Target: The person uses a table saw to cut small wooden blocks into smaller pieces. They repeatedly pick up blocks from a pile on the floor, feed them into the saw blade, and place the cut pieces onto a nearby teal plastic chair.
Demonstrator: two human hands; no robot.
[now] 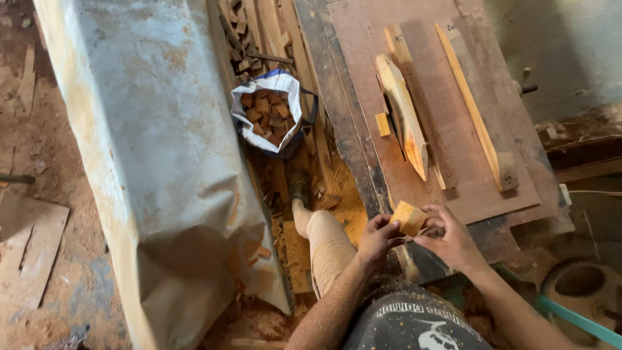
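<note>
At the far left a flat pale scrap of board [29, 253] lies on the sawdust-strewn floor, beside a long, rust-stained grey metal sheet [155, 168] that runs down the frame. Right of the sheet stands an open white woven sack [285, 91] filled with small reddish-brown wood offcuts [267, 113], with more offcuts and sawdust loose on the floor around the person's foot.

The left hand [377, 240] has its fingers [379, 223] curled partly closed, their tips pressed to the left side of a small pale wooden block [409, 217]. The right hand [453, 243] meets it from the other side, fingers bent and pinching the block's right edge. Both hands hold it together, just above the near edge of the worn brown wooden surface [414, 175].

Further right on the surface lie a tapered pale wooden piece [405, 120] and a long thin wooden strip [470, 107], well apart from the hands.

The grip looks light, by fingertips only; I judge the block could slip and drop off the surface's edge into the sawdust and offcuts below, where it would be hard to pick out. Rough-sawn edges could also leave a splinter in a fingertip.
</note>
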